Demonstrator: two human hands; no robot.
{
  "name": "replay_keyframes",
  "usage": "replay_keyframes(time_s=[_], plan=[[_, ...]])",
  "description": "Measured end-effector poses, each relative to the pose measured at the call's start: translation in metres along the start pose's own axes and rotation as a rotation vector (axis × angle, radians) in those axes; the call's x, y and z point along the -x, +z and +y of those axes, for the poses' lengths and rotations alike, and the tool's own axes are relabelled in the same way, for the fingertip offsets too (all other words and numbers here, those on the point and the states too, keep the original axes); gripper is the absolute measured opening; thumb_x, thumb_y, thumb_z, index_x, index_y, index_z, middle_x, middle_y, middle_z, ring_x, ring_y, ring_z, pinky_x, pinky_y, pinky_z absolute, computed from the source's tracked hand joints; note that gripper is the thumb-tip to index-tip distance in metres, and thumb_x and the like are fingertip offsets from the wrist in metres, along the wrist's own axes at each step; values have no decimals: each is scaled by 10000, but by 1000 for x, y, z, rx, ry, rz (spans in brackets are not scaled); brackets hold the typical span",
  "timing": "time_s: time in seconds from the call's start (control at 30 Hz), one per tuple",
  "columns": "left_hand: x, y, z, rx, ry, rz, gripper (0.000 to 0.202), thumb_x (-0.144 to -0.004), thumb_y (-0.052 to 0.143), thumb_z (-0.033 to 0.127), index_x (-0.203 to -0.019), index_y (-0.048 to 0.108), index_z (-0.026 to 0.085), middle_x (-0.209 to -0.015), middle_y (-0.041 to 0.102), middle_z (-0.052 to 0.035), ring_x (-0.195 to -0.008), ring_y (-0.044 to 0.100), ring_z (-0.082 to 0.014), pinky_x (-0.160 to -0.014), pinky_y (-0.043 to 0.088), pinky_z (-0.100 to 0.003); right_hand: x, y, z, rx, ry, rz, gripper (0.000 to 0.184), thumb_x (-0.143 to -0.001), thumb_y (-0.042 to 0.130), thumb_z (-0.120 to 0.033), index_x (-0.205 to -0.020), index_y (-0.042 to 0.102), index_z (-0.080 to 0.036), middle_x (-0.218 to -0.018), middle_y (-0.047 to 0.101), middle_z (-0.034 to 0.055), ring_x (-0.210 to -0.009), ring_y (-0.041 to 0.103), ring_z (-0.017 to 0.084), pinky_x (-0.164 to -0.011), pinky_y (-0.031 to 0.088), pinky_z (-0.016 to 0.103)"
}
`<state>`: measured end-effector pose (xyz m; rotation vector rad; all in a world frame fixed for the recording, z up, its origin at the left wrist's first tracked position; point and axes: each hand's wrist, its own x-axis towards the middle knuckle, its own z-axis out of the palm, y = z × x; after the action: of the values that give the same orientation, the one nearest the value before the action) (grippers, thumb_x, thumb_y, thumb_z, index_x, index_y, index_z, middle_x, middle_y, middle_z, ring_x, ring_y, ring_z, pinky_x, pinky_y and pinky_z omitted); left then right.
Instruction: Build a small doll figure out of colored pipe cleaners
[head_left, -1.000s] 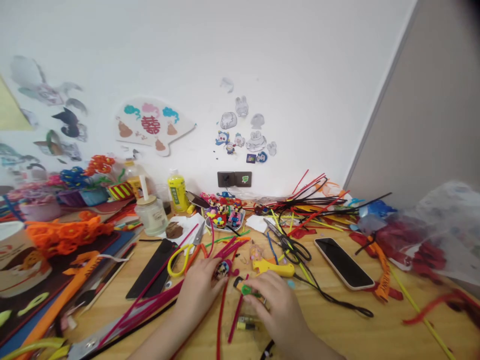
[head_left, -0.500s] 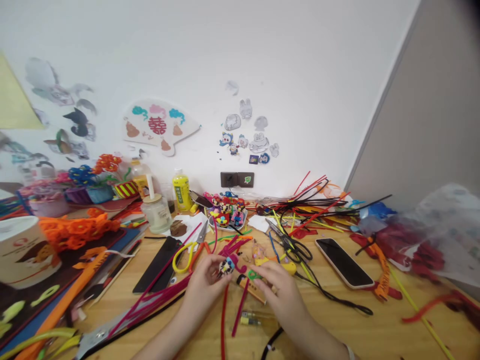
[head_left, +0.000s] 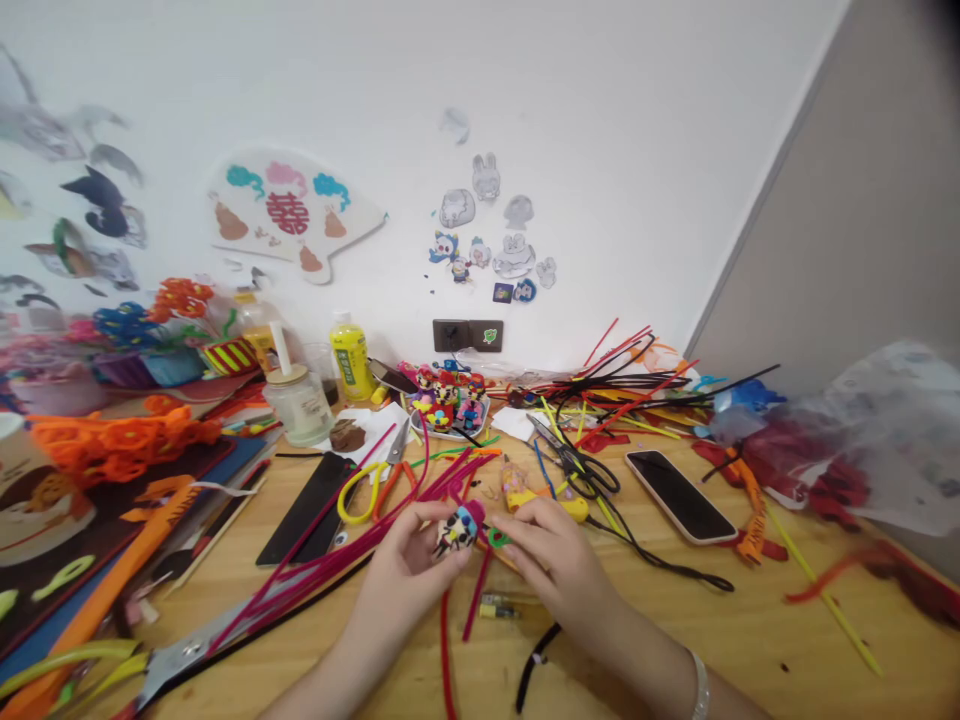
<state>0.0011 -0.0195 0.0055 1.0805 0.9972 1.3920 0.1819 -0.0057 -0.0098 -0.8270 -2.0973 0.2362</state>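
My left hand [head_left: 409, 555] pinches a small figure [head_left: 457, 532] of white, black, blue and magenta between thumb and fingers. Close to its right side, my right hand [head_left: 559, 560] grips a small green loop [head_left: 499, 538] in its fingertips. Whether the loop touches the figure I cannot tell. Magenta pipe cleaners [head_left: 300, 575] lie to the left of my hands, and a red pipe cleaner [head_left: 447, 650] runs below them. Beyond my right hand lies a glue gun [head_left: 551, 503] with a yellow body.
Yellow-handled scissors [head_left: 360, 492] lie left, black-handled scissors [head_left: 592, 480] right. A phone [head_left: 679, 495] rests further right. Similar small figures [head_left: 446, 400] fill a dish at the back, near a yellow bottle [head_left: 351, 358] and a glass jar [head_left: 298, 408]. Large shears [head_left: 184, 650] lie front left.
The green loop in my right hand has come closer to the figure. The figure has turned in my left hand, its magenta curl now pointing up. The camera view has shifted slightly.
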Motion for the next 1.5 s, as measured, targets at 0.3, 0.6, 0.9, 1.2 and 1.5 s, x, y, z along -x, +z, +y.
replay_keyframes(time_s=[0.3, 0.6, 0.9, 1.2, 1.5], plan=[[1, -3, -3, 78, -163, -61, 221, -665, 711, 260, -738, 509, 207, -707, 568, 43, -648, 541, -120, -603, 465, -246, 3, 0, 1, -133, 57, -23, 258, -872, 480, -194, -1094, 608, -225, -845, 562, 52, -807, 531, 172, -703, 457, 297], [-2, -8, -21, -441, 157, -209, 146, -716, 628, 290, -795, 705, 193, -832, 628, -58, -834, 577, -213, -766, 452, -301, 3, 14, -12, -236, 255, 37, 149, -782, 563, -144, -889, 653, -196, -796, 646, 48, -756, 585, 169, -683, 471, 273], [5, -2, -15, -688, 272, -205, 135, -777, 547, 239, -749, 668, 187, -823, 605, -63, -838, 580, -207, -762, 458, -286, 3, 16, -20, -333, 400, -20, 90, -777, 537, -183, -799, 623, -171, -752, 601, 39, -709, 561, 152, -613, 451, 233], [8, 0, -11, -749, 299, -255, 149, -796, 521, 238, -707, 629, 188, -799, 584, -50, -845, 568, -198, -745, 457, -254, 2, 16, -15, -569, 552, -68, 191, -820, 464, -320, -687, 469, -182, -644, 450, -23, -597, 434, 115, -548, 357, 227], [10, 2, -9, -714, 259, -261, 155, -780, 551, 261, -686, 662, 208, -835, 611, -59, -894, 569, -223, -781, 452, -268, 4, 29, -17, -820, 670, 4, 319, -771, 531, -485, -694, 451, -186, -649, 420, -37, -572, 403, 101, -536, 350, 220]])
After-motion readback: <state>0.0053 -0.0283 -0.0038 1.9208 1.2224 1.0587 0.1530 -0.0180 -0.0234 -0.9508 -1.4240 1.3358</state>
